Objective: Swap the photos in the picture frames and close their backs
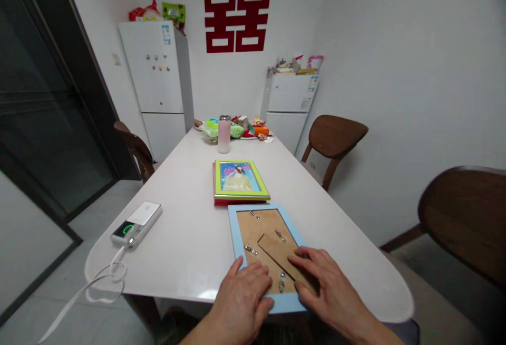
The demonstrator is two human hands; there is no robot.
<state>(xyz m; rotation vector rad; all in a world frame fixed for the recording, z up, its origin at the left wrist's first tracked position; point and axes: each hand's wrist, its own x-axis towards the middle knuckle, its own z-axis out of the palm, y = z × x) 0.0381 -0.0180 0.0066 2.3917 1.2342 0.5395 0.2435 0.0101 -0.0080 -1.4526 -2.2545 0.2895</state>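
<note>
A light-blue picture frame [236,233] lies face down at the table's near edge, its brown backing board [263,221] up. Several small metal clips [250,250] sit along the board's edges. A board stand [276,247] lies folded flat against the backing. My left hand [247,292] rests on the frame's lower left, fingers lying flat and thumb spread. My right hand [324,276] is on the lower right, touching the stand's lower part with thumb and fingers apart. Just beyond lies a green picture frame [242,179] showing a figure in a pale dress, stacked on something red.
On the white table [185,239], a power bank [138,223] with a white cable [98,276] lies at left. A pink bottle [224,135] and colourful packages [237,130] stand at the far end. Wooden chairs [336,136] flank the table.
</note>
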